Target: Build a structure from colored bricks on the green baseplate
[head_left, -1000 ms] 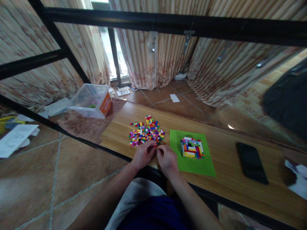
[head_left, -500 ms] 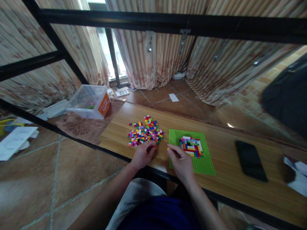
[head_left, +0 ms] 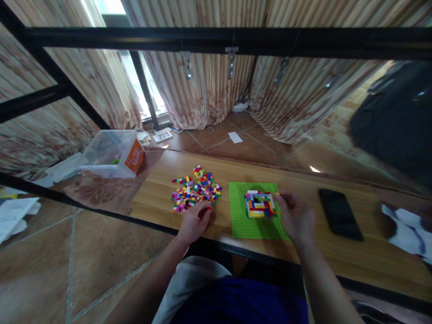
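My right hand point(head_left: 297, 218) pinches a small yellow toy brick point(head_left: 277, 194) just off the right side of a block structure point(head_left: 259, 211). That structure is a squarish, many-coloured build with an opening in its top, standing on a green baseplate point(head_left: 239, 227). My left hand point(head_left: 195, 221) rests at the near edge of a heap of loose toy bricks point(head_left: 195, 191). Its fingers are curled, with a red brick point(head_left: 209, 208) showing at the tips.
A black phone point(head_left: 340, 213) lies on the wooden table point(head_left: 303, 189), with crumpled white paper point(head_left: 405, 231) farther right. A clear plastic box point(head_left: 111, 153) stands beyond the table's left end. A black metal bar point(head_left: 202, 38) crosses above, in front of curtains.
My right hand has carried the yellow brick rightward across the baseplate, from its left side to the structure's right side. My left hand stays by the heap. The view has shifted slightly.
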A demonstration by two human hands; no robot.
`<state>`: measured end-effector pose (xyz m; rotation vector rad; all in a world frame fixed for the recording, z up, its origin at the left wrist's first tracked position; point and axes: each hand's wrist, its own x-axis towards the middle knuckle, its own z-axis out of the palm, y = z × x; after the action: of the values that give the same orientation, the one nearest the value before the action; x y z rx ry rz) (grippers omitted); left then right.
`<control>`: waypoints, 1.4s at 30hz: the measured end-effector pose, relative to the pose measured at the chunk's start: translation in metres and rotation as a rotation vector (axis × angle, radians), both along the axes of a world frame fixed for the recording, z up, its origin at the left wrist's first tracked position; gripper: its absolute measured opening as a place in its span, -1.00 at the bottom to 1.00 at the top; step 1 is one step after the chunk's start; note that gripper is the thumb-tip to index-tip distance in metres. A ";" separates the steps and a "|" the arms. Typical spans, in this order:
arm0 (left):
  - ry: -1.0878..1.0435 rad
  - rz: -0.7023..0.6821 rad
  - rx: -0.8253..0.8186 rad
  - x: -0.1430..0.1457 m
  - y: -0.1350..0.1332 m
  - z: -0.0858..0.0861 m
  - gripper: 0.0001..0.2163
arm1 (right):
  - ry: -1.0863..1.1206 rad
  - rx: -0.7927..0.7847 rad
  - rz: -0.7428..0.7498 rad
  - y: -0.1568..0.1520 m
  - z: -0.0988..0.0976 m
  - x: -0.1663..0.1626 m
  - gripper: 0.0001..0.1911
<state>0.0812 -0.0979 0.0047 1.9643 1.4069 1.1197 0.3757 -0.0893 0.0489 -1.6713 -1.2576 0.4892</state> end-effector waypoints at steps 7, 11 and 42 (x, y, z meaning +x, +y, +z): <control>-0.007 -0.003 0.012 -0.001 0.001 0.000 -0.89 | 0.053 -0.013 0.112 0.028 -0.021 0.006 -0.68; 0.002 0.000 0.023 -0.002 0.002 0.000 -0.89 | 0.114 -0.027 0.178 0.040 -0.030 0.007 -0.69; -0.014 -0.005 0.017 -0.002 0.002 0.000 -0.88 | 0.155 -0.266 0.447 0.055 -0.016 0.018 -0.67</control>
<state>0.0788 -0.0960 0.0046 1.9670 1.3889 1.1442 0.3941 -0.0338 0.0326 -1.5252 -1.5025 1.0754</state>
